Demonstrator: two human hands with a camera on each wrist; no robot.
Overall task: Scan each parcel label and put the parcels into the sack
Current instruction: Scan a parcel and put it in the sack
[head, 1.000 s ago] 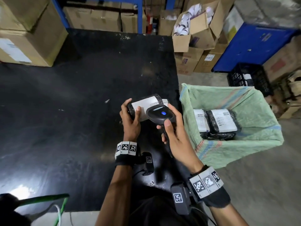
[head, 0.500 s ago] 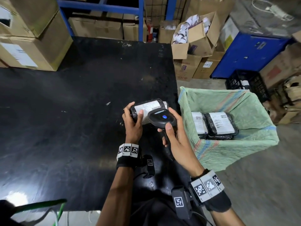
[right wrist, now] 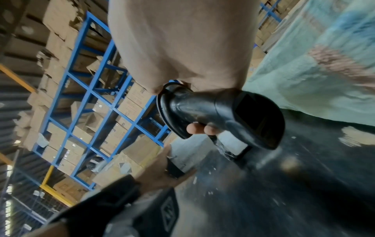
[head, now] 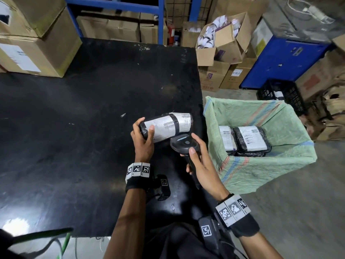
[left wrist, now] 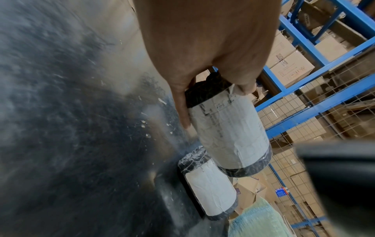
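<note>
Fingers of left hand [head: 142, 143] grip lifted parcel [head: 166, 128]; right hand [head: 198, 159] clasps scanner [head: 183, 144], now lowered off label, light out: scan apparently complete, sack [head: 291, 152] next.

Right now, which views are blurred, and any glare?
Head view: centre sharp, with the parcel barcode visible though unreadable; glare patch on the black table near-left; right edge smeared. Left wrist view: table streaked by motion blur, scanner a dark smudge. Right wrist view: sack and table blurred.
</note>
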